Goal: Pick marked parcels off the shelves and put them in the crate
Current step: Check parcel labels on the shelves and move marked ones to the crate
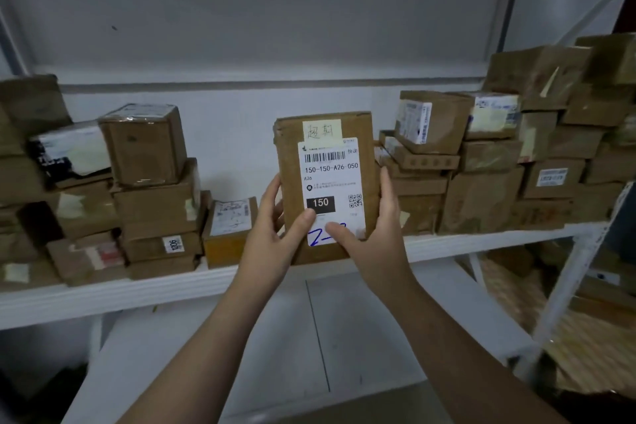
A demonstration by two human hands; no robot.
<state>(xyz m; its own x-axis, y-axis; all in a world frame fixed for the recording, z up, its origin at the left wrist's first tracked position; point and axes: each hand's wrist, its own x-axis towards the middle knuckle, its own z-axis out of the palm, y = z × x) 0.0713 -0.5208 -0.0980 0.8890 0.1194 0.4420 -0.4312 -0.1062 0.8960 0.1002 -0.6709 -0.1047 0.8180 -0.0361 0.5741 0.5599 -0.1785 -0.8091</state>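
Observation:
A brown cardboard parcel (292, 162) stands upright in the middle of the view, in front of the white shelf (137, 289). It carries a white shipping label reading 150-150-A26-050 and a pale yellow note with handwritten marks at its top. My left hand (272, 234) grips its lower left edge, thumb on the label. My right hand (371, 237) grips its lower right edge, thumb over blue handwriting on the label. No crate is in view.
Stacks of brown parcels (155, 196) fill the shelf's left side, and taller stacks (516, 162) crowd its right side up to a metal upright (571, 289). A small box (230, 231) stands just left of my hands. Below is a white lower shelf (344, 337).

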